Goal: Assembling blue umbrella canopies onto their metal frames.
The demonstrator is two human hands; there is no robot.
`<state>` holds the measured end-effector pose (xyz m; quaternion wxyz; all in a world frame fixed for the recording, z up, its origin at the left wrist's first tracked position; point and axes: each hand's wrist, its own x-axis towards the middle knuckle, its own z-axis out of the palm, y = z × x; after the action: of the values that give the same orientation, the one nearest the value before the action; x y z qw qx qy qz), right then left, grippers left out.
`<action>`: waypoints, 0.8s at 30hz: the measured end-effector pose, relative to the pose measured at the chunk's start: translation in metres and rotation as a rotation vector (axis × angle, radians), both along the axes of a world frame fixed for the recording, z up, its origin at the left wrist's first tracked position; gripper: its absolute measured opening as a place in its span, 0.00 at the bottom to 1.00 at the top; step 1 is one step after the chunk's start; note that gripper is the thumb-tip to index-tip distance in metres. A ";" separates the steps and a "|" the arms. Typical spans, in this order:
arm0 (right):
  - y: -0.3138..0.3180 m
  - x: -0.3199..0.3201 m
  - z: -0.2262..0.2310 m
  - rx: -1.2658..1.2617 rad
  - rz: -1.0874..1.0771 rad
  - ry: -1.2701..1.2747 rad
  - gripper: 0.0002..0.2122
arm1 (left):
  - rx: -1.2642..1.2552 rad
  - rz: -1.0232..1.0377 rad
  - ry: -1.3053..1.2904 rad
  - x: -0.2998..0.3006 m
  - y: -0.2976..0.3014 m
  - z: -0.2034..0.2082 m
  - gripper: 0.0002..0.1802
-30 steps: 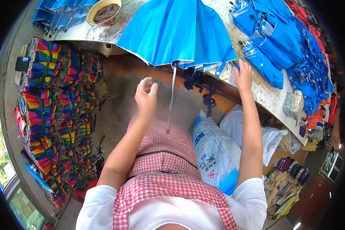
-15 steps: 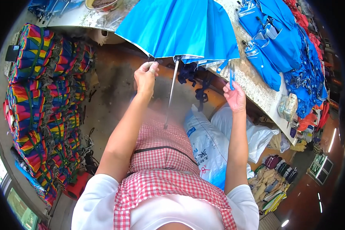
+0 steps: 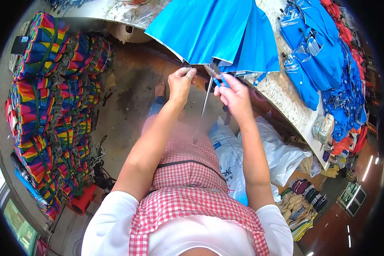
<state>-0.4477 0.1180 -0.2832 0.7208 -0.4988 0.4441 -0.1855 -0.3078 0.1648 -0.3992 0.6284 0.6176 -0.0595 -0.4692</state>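
A blue umbrella (image 3: 209,32), partly folded, lies over the table edge with its white-trimmed hem toward me. Its thin metal shaft (image 3: 205,102) slants down toward my apron. My left hand (image 3: 180,85) is closed in a pinch just below the hem, by a rib tip; what sits between the fingertips is too small to make out. In my right hand (image 3: 234,96) are blue-handled snips (image 3: 223,81). Their grey metal end lies across the shaft at the hem, close to my left fingertips. Whether the blades touch the cloth, I cannot tell.
More blue umbrellas (image 3: 305,64) are heaped on the worn white table (image 3: 281,102) at the right. Rainbow-coloured bundles (image 3: 38,98) are stacked at the left. White sacks (image 3: 226,147) stand under the table edge. Folded cloth (image 3: 301,207) lies at the lower right.
My right hand has moved left with the snips, from beside the umbrella to the shaft at its hem. The left hand stays pinched at the hem. The whole view has shifted slightly.
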 end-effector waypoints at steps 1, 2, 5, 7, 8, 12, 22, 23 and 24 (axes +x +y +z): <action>0.004 0.004 -0.010 -0.330 0.075 0.223 0.11 | 0.009 -0.008 0.006 -0.001 0.000 -0.001 0.05; 0.008 0.009 -0.019 -0.655 0.153 0.439 0.10 | 0.013 -0.003 0.005 0.000 0.000 -0.002 0.05; 0.012 0.025 -0.035 -1.042 0.217 0.716 0.10 | 0.020 -0.017 -0.016 0.004 -0.001 -0.005 0.05; 0.010 0.034 -0.041 -1.167 0.177 0.847 0.09 | 0.030 -0.018 -0.012 0.006 -0.001 -0.008 0.05; 0.009 0.039 -0.044 -1.166 0.175 0.844 0.09 | 0.036 -0.021 -0.007 0.007 -0.001 -0.009 0.05; 0.007 0.045 -0.053 -1.183 0.164 0.885 0.10 | 0.049 -0.103 -0.034 0.006 -0.006 -0.009 0.05; 0.058 -0.052 -0.099 -0.088 -0.771 0.187 0.15 | 0.234 -0.349 -0.050 0.005 0.027 -0.021 0.16; 0.057 -0.054 -0.099 -0.088 -0.786 0.190 0.15 | 0.285 -0.361 -0.025 0.004 0.030 -0.023 0.18; 0.057 -0.054 -0.100 -0.099 -0.792 0.166 0.15 | 0.339 -0.371 -0.001 0.001 0.032 -0.026 0.19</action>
<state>-0.5017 0.1752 -0.3833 0.5306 -0.3364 0.6490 -0.4291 -0.3063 0.1970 -0.4253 0.4189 0.6929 -0.0927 -0.5796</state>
